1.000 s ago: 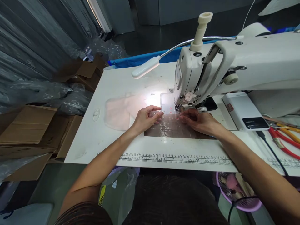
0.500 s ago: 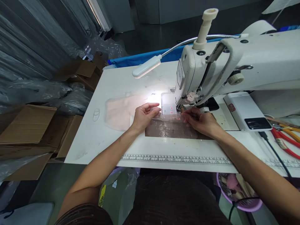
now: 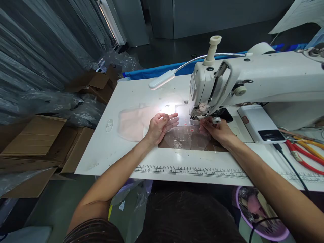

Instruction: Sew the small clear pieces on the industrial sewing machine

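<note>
A white sewing machine (image 3: 202, 84) stands over the white table (image 3: 101, 158). Under its needle area lies a clear plastic sheet with small red marks, over a brown strip (image 3: 187, 142). My left hand (image 3: 162, 127) is at the left end of the strip, palm partly turned up, fingers apart, with the clear plastic by its fingertips. Just right of the needle, my right hand (image 3: 217, 131) pinches the edge of the clear plastic, its fingertips partly hidden by the machine. A pale pink translucent piece (image 3: 131, 125) lies flat on the left of the table.
A small lamp (image 3: 162, 80) shines on the table. Right of my right hand are a white power bank (image 3: 260, 124) and red-handled pliers (image 3: 303, 160). Cardboard boxes (image 3: 32, 135) stand at the left. A purple basket (image 3: 278, 234) sits below the table's front edge.
My left hand has turned its palm upward and its fingers have spread off the plastic. My right hand remains beside the needle. The whole view has shifted slightly.
</note>
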Demonstrator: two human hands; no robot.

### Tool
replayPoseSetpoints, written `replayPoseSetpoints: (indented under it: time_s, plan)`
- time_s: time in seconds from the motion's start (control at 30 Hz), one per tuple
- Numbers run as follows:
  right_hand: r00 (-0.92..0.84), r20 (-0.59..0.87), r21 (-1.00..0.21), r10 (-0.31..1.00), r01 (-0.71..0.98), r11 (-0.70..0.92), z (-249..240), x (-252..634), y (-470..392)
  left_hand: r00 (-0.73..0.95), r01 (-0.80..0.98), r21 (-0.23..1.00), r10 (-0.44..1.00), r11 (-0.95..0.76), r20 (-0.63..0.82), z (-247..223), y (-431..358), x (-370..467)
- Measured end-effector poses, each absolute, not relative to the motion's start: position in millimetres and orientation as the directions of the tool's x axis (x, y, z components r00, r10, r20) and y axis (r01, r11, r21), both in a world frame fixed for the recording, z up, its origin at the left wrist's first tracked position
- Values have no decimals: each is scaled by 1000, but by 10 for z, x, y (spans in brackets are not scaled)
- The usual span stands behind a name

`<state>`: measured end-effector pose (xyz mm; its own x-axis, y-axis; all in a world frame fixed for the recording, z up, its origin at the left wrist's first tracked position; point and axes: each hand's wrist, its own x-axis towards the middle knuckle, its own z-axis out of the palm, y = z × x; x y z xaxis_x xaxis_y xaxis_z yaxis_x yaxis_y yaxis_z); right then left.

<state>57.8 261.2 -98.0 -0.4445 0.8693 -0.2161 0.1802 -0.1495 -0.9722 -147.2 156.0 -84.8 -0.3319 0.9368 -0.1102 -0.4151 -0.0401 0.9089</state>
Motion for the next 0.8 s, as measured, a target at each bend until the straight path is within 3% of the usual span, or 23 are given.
replayPoseSetpoints:
  time_s: [0.2, 0.37, 0.43, 0.53, 0.6, 0.67, 0.73, 0.8]
  plan:
    - [-595, -159, -987, 788, 121, -107, -905, 659, 2498, -348, -316, 949, 928, 18, -134, -798, 1534, -1479]
    - [-848, -372, -926, 377, 313, -211, -590, 1137, 2351, 74, -103, 950, 955, 294, -287, -479, 1192, -1463]
    - [-843, -428, -904, 326, 393, -170, -524, 1253, 2359, 157, 44, 948, 934, 317, -320, -417, 1103, -1452]
    - [-785, -365, -900, 500, 434, 25, -567, 1185, 2457, 16, 350, 919, 980, 183, -201, -491, 1177, -1455]
    - [-729, -235, -861, 643, 463, 211, -663, 1032, 2550, -89, 615, 786, 996, 62, -10, -611, 1351, -1476]
    - [-660, -109, -745, 743, 549, 379, -766, 875, 2637, -80, 799, 600, 984, -34, 162, -733, 1576, -1516]
    - [-608, -23, -605, 793, 641, 473, -848, 769, 2698, -11, 875, 471, 968, -112, 252, -831, 1813, -1566]
    - [-598, 26, -516, 801, 679, 523, -893, 737, 2726, 49, 885, 435, 963, -165, 267, -905, 2045, -1616]
